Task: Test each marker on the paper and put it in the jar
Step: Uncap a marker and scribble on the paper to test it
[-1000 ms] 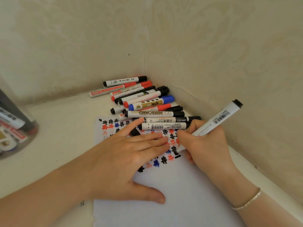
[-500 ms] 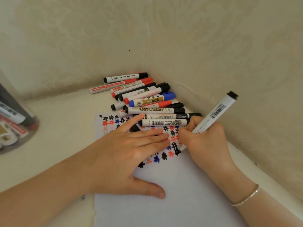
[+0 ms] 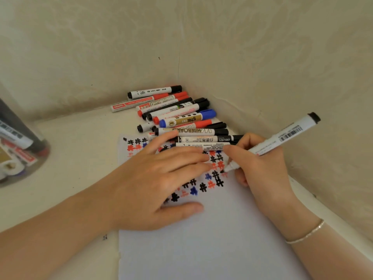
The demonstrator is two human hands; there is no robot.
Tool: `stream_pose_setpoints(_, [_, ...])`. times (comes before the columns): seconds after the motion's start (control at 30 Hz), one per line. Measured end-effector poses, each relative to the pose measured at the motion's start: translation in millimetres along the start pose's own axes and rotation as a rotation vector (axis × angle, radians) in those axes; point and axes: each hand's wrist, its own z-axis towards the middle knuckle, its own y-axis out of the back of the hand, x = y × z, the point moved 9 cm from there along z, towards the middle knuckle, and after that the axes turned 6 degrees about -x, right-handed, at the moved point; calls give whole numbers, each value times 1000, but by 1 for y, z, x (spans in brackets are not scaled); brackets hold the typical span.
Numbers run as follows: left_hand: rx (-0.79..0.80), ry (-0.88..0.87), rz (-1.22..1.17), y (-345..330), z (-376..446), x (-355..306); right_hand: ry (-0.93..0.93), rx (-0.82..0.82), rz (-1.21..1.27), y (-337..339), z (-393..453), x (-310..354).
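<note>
Right hand is gripping a slim white marker, tip touching smooth paper w/ hash marks. Left hand is lying flat, fingers straight, pinning the sheet. Capped markers are crowding the wall corner; clear jar is sitting far left on a cream ledge.

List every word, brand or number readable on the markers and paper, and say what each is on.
"WHITEBOARD", upside down: black-capped marker in the pile.
"deli", upside down: black-capped marker below it.
Barcode, digits too small: marker in the right hand.
"#"-like test marks: paper.
Other labels, including those in the jar: blurred.
</note>
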Motion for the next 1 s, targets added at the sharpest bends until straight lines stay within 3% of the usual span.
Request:
stream_pose_setpoints(0.1, [-105,48,-13,23,5,13,-2,27,13,-1,0,-1])
stream_pose_setpoints(0.3, [35,149,183,24,4,37,47,96,46,-3,-1,3])
stream_pose_setpoints(0.37, [64,165,222,17,3,43,39,137,170,-4,0,3])
stream_pose_setpoints(0.47, [24,165,247,13,4,47,-52,162,375,-6,2,-4])
stream_pose_setpoints(0.6, [2,127,250,12,5,48,-62,154,405,-7,2,-2])
stream_pose_setpoints(0.87, [-131,340,-232,12,2,44,-49,166,446,-5,-1,6])
stream_pose_setpoints(1.0, [-161,353,-313,11,2,40,-19,164,338,-5,-2,6])
